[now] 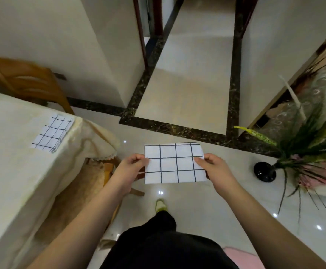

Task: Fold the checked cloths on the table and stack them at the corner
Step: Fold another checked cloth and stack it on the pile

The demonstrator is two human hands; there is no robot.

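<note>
A white cloth with a black check [174, 164], folded into a rectangle, hangs in the air over the floor, right of the table. My left hand [131, 168] pinches its left edge and my right hand [214, 169] pinches its right edge. A stack of folded checked cloths [52, 133] lies at the far right corner of the table [12, 171], which is covered by a cream tablecloth.
A wooden chair [22, 78] stands behind the table and another chair [108, 171] is tucked under its right side. A black vase with long grass-like plants [265, 171] stands on the glossy tiled floor to my right. My leg and foot [161, 205] are below the cloth.
</note>
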